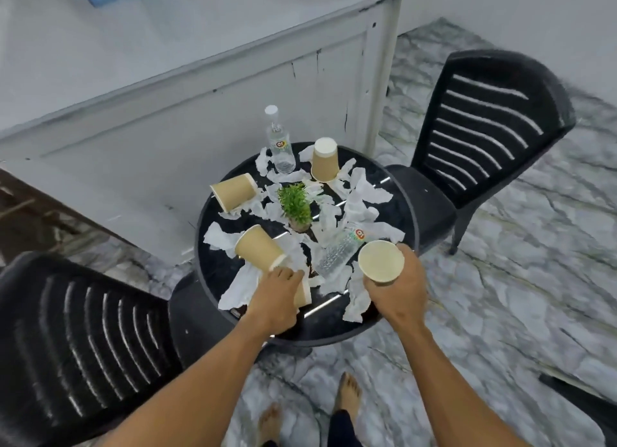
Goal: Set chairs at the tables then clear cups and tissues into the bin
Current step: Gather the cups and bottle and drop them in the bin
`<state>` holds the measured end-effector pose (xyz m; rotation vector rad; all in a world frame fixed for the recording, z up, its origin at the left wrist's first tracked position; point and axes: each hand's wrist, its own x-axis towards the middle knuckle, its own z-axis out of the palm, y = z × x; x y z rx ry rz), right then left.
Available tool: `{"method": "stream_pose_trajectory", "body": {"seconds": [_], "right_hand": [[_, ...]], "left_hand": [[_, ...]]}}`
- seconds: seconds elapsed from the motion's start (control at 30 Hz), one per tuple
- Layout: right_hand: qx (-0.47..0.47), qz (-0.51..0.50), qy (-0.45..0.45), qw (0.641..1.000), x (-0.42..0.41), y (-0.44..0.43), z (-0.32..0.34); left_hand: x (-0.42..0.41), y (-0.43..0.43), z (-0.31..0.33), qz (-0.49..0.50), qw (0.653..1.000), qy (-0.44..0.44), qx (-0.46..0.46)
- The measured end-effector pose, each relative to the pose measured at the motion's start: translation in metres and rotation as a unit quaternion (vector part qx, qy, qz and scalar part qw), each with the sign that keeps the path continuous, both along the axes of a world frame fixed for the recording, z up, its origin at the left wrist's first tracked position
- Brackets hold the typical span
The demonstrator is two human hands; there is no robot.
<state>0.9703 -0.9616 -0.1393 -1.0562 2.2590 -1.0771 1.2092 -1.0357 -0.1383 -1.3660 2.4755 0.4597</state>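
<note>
The right hand (pixel 399 291) holds a lifted cup (pixel 380 262) mouth-up, apparently ready for nesting, while the left hand (pixel 277 296) curls round a second cup (pixel 304 294) on the surface (pixel 327 329).

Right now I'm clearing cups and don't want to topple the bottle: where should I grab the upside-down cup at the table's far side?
Probably round its side wall, from above and the right. The upside-down cup stands mouth down, closed base up, so no rim offers a pinch, and the upright bottle stands close on its left.
</note>
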Motion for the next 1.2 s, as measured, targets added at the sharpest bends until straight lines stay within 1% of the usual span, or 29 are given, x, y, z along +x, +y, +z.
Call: {"method": "stream_pose_trajectory", "body": {"seconds": [0.07,0.13,0.23,0.3,0.4,0.47,0.57,0.67,0.83,1.0,1.1,1.2], "right_hand": [[-0.036,0.011,0.0,0.999,0.003,0.001,0.007],[-0.068,0.042,0.005,0.997,0.015,-0.004,0.023],[-0.121,0.101,0.007,0.988,0.044,-0.017,0.048],[-0.139,0.137,-0.004,0.981,0.071,-0.023,0.064],[-0.145,0.185,-0.04,0.971,0.115,-0.023,0.084],[-0.136,0.21,-0.075,0.965,0.149,-0.016,0.094],[-0.126,0.258,-0.12,0.95,0.205,0.01,0.108],[-0.107,0.338,-0.12,0.927,0.263,0.045,0.109],[-0.067,0.466,-0.121,0.874,0.376,0.103,0.107],[-0.032,0.589,-0.125,0.797,0.484,0.17,0.097],[-0.01,0.655,-0.108,0.748,0.54,0.208,0.088],[0.014,0.698,-0.113,0.707,0.592,0.242,0.075]], "left_hand": [[-0.001,0.004,0.008,0.033,0.999,0.03,-0.004],[0.001,0.007,0.022,0.085,0.993,0.084,-0.015],[0.014,0.017,0.049,0.183,0.966,0.176,-0.046],[0.029,0.029,0.066,0.263,0.931,0.243,-0.066],[0.065,0.055,0.085,0.362,0.858,0.344,-0.117],[0.096,0.079,0.092,0.408,0.815,0.379,-0.162],[0.143,0.124,0.1,0.466,0.755,0.413,-0.204],[0.186,0.183,0.099,0.521,0.706,0.416,-0.237],[0.274,0.291,0.095,0.621,0.624,0.368,-0.299],[0.349,0.396,0.088,0.724,0.518,0.312,-0.331],[0.375,0.449,0.079,0.774,0.458,0.282,-0.334],[0.398,0.493,0.069,0.818,0.397,0.255,-0.33]]}}
